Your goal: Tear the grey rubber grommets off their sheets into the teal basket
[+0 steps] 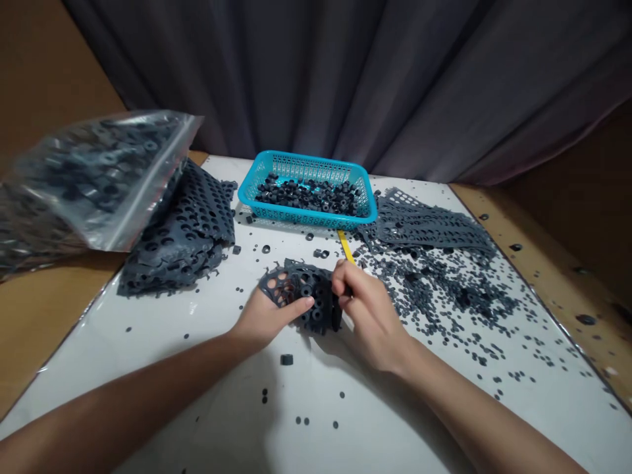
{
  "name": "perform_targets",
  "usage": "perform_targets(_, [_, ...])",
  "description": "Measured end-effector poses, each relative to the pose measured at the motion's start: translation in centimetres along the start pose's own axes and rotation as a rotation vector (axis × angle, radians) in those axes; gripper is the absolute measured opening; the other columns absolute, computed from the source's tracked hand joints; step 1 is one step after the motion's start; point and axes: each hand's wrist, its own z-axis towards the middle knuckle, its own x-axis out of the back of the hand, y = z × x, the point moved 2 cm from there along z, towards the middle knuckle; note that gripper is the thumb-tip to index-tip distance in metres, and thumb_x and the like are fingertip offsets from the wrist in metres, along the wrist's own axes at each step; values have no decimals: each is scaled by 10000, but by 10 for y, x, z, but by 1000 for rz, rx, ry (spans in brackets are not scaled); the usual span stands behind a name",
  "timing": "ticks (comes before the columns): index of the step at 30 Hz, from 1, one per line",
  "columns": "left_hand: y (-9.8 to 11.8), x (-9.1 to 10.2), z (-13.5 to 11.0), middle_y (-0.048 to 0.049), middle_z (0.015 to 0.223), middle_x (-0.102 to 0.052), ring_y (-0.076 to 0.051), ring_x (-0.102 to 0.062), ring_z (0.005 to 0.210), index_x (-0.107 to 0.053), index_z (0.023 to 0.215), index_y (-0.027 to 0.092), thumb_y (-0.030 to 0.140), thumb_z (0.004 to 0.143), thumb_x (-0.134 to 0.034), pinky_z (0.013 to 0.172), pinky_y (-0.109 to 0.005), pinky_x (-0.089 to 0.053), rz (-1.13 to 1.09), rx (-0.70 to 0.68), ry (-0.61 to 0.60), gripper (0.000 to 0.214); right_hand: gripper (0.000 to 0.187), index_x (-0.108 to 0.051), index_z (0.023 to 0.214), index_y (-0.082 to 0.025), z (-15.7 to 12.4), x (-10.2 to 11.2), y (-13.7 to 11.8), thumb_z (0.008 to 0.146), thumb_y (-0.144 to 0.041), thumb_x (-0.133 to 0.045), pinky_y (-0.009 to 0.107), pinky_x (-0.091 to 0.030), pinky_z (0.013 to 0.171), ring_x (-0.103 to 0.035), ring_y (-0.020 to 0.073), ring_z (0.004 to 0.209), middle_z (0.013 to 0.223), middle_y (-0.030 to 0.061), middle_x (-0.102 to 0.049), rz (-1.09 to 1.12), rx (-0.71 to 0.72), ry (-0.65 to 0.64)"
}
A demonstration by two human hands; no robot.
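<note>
My left hand [269, 316] grips a dark grey rubber sheet [302, 293] full of moulded rings and empty holes, thumb lying across its front edge. My right hand [368, 309] is closed at the sheet's right side, fingers pinched on a ring in it. A yellow strip [344, 245] pokes out from behind my right hand. One loose ring [286, 359] lies on the white table [316, 421] just below the sheet.
A turquoise basket [309, 172] holding several dark rings stands at the back. A stack of full rubber sheets [182, 230] lies left, under a clear bag of rings [83, 181]. Emptied sheets [429, 224] and scattered rubber bits [444, 289] cover the right.
</note>
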Motion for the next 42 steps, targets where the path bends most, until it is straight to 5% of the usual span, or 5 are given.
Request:
perform_targets(7, [2, 7, -6, -40, 780, -646, -171, -604, 759, -611, 806, 168, 259, 725, -644, 721, -279, -499, -1, -36, -6, 126, 199, -432, 752, -183, -1, -13, 5, 860, -347, -462, 273, -304, 573, -402, 139, 633, 724, 24, -466, -560, 89, -371])
perform_targets(17, [-1, 10, -10, -19, 730, -644, -168, -575, 706, -643, 776, 187, 280, 760, -605, 642, -231, -447, 405, -85, -27, 101, 345, -350, 575, -178, 2, -17, 30, 886, -319, -403, 222, -264, 504, -295, 80, 528, 550, -48, -305, 23, -142, -590])
perform_targets(24, [3, 4, 4, -10, 576, -588, -125, -532, 544, -621, 644, 148, 392, 785, -574, 514, -218, -419, 157, 93, -302, 285, 324, -385, 501, -172, -5, -33, 50, 761, -309, -522, 232, -189, 457, -249, 63, 455, 469, -57, -316, 507, -311, -383])
perform_targets(30, [-4, -6, 8, -15, 608, -630, -135, -580, 562, -615, 712, 138, 409, 711, -645, 583, -255, -477, -302, 223, 39, 273, 325, -328, 512, -192, -1, -56, 57, 711, -328, -546, 213, -121, 401, -153, 44, 379, 436, -91, -219, 951, -432, 117])
perform_targets(42, [-4, 5, 3, 40, 494, -506, -100, -479, 434, -506, 643, 174, 445, 650, -598, 446, -223, -411, -542, 286, 202, 286, 264, -393, 584, -173, 5, -38, 56, 783, -341, -437, 221, -214, 465, -183, 70, 440, 553, -56, -233, 1153, -413, -196])
